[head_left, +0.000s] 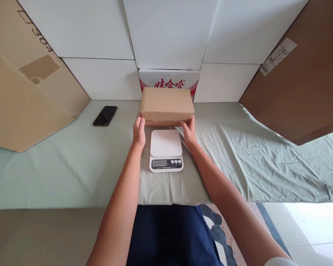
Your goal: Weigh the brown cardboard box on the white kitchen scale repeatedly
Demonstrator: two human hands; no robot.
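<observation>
Gripping plain brown cardboard box | left hand, right hand pressed on its ends | behind white scale

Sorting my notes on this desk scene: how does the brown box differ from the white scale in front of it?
The cardboard box is plain brown and tall; the kitchen scale is white and flat, with a display and buttons. The left hand and right hand touch the box, not the scale. Both sit on the green cloth.

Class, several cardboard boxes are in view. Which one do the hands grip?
The small brown cardboard box behind the white kitchen scale, with the left hand and right hand at its sides.
</observation>
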